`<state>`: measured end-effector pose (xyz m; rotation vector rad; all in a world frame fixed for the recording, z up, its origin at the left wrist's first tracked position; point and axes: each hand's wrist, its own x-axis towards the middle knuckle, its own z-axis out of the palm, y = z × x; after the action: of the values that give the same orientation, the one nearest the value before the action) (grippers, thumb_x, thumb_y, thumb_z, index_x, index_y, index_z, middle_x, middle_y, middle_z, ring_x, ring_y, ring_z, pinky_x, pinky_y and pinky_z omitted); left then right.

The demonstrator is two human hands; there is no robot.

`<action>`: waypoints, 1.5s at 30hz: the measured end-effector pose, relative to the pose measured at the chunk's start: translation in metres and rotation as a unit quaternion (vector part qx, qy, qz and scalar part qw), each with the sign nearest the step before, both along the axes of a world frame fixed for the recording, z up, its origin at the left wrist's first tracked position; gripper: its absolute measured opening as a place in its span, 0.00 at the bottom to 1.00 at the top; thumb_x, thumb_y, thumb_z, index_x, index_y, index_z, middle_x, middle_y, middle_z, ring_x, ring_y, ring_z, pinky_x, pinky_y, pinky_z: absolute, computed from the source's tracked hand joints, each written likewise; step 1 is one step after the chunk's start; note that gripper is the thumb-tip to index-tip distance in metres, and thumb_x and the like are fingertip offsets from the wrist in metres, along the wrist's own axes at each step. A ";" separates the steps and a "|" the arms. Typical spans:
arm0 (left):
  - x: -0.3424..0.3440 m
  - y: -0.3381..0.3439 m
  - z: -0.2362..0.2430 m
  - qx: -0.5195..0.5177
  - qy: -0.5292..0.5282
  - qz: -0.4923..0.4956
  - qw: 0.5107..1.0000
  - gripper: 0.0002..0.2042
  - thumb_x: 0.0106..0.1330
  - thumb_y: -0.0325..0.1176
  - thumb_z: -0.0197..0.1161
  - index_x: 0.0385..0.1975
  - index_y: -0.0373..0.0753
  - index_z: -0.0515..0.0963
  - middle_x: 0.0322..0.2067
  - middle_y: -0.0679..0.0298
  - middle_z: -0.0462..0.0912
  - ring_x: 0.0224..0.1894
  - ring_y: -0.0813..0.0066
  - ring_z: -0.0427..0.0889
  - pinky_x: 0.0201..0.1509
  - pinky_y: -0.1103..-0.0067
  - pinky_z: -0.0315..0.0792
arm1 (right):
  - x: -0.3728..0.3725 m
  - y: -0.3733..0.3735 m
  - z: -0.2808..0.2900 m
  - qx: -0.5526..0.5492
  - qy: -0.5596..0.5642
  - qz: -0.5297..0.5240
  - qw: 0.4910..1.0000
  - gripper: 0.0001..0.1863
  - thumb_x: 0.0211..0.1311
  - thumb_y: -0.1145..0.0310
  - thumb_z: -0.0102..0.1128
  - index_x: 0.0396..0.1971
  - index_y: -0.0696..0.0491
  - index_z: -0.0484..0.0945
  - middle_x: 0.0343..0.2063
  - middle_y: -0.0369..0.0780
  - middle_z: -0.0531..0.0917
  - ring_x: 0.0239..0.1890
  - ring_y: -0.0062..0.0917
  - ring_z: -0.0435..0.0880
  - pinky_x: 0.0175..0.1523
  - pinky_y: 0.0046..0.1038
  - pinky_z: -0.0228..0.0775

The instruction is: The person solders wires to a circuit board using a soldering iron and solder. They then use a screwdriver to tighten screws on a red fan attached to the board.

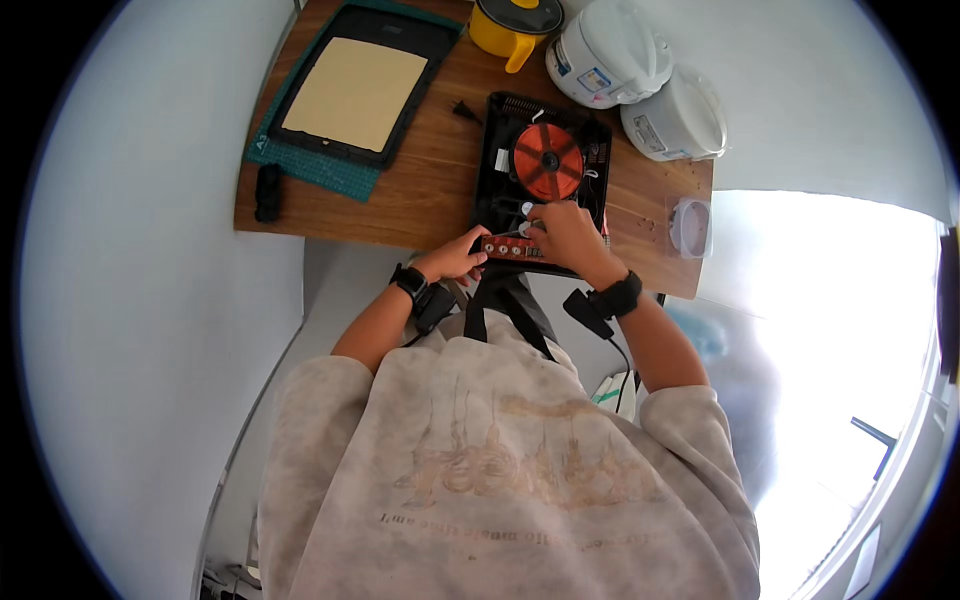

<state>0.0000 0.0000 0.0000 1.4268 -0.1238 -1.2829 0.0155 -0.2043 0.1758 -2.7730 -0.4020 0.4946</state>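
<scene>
Desk point(435, 160): wooden. Black casing point(489, 140): open, at the desk's near edge. Large white cooker point(605, 55) and smaller white cooker point(672, 120): lidded, contents hidden. Yellow pot point(497, 38): likewise. Red coil point(549, 162): round, inside casing. Right hand point(570, 237): grip curled nearly closed; anything held, cannot tell. Left hand point(453, 260): thumb apart from fingers; firmness of grip, cannot tell. Clear tub point(690, 228): contents unclear. Circuit board point(505, 247): red, along casing's near side, long axis left-right; left end at left grip, right part just below right.

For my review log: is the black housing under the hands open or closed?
Open: the black housing exposes its red coil and red circuit board.
</scene>
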 end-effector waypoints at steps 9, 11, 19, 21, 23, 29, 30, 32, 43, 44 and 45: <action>0.005 0.004 -0.010 -0.014 -0.024 0.021 0.999 0.19 0.75 0.32 0.53 0.63 0.47 0.60 0.40 0.63 0.77 0.34 0.77 0.82 0.31 0.76 0.80 | 0.023 0.024 0.002 -0.036 -0.062 0.187 0.980 0.09 0.52 0.68 0.66 0.32 0.55 0.83 0.27 0.45 0.81 0.36 0.38 0.83 0.40 0.38 0.77; 0.001 -0.001 -0.013 -0.026 -0.046 0.030 0.998 0.18 0.75 0.31 0.53 0.61 0.46 0.61 0.37 0.62 0.77 0.34 0.77 0.82 0.30 0.76 0.81 | 0.018 0.028 0.008 -0.046 -0.075 0.227 0.970 0.10 0.50 0.67 0.68 0.32 0.54 0.82 0.28 0.43 0.80 0.37 0.36 0.82 0.41 0.35 0.77; -0.003 -0.003 -0.015 -0.023 -0.060 0.014 0.998 0.18 0.75 0.32 0.53 0.62 0.46 0.61 0.39 0.63 0.78 0.34 0.77 0.82 0.31 0.76 0.80 | 0.015 0.029 0.006 -0.020 -0.121 0.315 0.941 0.10 0.47 0.64 0.69 0.26 0.54 0.83 0.30 0.41 0.78 0.33 0.32 0.83 0.38 0.31 0.76; -0.005 -0.003 -0.018 -0.023 -0.057 0.015 0.998 0.19 0.75 0.33 0.53 0.63 0.46 0.60 0.39 0.63 0.78 0.34 0.77 0.82 0.32 0.76 0.80 | 0.016 0.028 0.004 -0.018 -0.127 0.321 0.938 0.10 0.48 0.64 0.68 0.27 0.54 0.83 0.30 0.41 0.77 0.33 0.32 0.82 0.38 0.31 0.76; -0.007 -0.004 -0.018 -0.024 -0.058 0.010 0.998 0.19 0.75 0.33 0.53 0.62 0.46 0.60 0.39 0.63 0.78 0.34 0.77 0.82 0.31 0.76 0.79 | 0.012 0.023 0.007 -0.014 -0.125 0.312 0.942 0.10 0.49 0.65 0.67 0.30 0.54 0.83 0.31 0.41 0.77 0.32 0.32 0.82 0.38 0.32 0.76; -0.007 -0.001 -0.011 -0.024 -0.060 0.013 0.998 0.18 0.74 0.33 0.55 0.61 0.45 0.61 0.39 0.62 0.80 0.34 0.78 0.82 0.29 0.78 0.78 | -0.019 0.016 0.017 -0.032 -0.097 0.232 0.967 0.13 0.51 0.73 0.62 0.39 0.53 0.78 0.36 0.43 0.75 0.32 0.34 0.82 0.37 0.35 0.76; -0.007 0.000 -0.011 -0.026 -0.057 0.010 0.998 0.18 0.74 0.33 0.55 0.61 0.45 0.62 0.39 0.62 0.80 0.33 0.78 0.82 0.28 0.79 0.78 | -0.027 0.016 0.019 -0.025 -0.097 0.210 0.973 0.14 0.51 0.74 0.62 0.40 0.52 0.78 0.36 0.43 0.75 0.32 0.34 0.82 0.36 0.36 0.76; -0.005 -0.002 -0.010 -0.028 -0.059 0.015 0.998 0.18 0.74 0.33 0.55 0.61 0.45 0.62 0.40 0.62 0.80 0.33 0.78 0.82 0.28 0.79 0.77 | -0.039 0.012 0.018 -0.035 -0.092 0.166 0.981 0.15 0.52 0.73 0.63 0.42 0.52 0.78 0.35 0.43 0.76 0.31 0.36 0.83 0.35 0.37 0.76; 0.000 -0.002 -0.018 -0.035 -0.042 -0.014 0.998 0.18 0.75 0.34 0.54 0.62 0.47 0.61 0.44 0.62 0.76 0.32 0.78 0.81 0.30 0.79 0.77 | -0.030 -0.020 0.000 0.005 -0.031 0.033 0.999 0.13 0.56 0.63 0.64 0.37 0.54 0.80 0.28 0.46 0.81 0.28 0.44 0.83 0.35 0.43 0.77; -0.001 -0.001 -0.017 -0.033 -0.043 -0.014 0.998 0.18 0.76 0.35 0.53 0.62 0.47 0.61 0.44 0.62 0.76 0.32 0.78 0.81 0.30 0.79 0.76 | -0.030 -0.023 -0.004 -0.007 -0.025 0.034 0.999 0.12 0.57 0.61 0.63 0.34 0.54 0.80 0.25 0.46 0.82 0.27 0.44 0.83 0.34 0.42 0.77; -0.001 -0.001 -0.015 -0.031 -0.043 -0.014 0.998 0.18 0.76 0.36 0.52 0.62 0.47 0.61 0.44 0.62 0.76 0.33 0.78 0.81 0.30 0.79 0.76 | -0.030 -0.024 -0.005 -0.020 -0.019 0.035 0.999 0.12 0.58 0.60 0.63 0.30 0.55 0.80 0.22 0.47 0.82 0.26 0.44 0.84 0.33 0.42 0.77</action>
<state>-0.0014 -0.0009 -0.0152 1.4320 -0.2414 -1.2303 -0.0143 -0.2279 0.1708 -2.8178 -0.5058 0.4710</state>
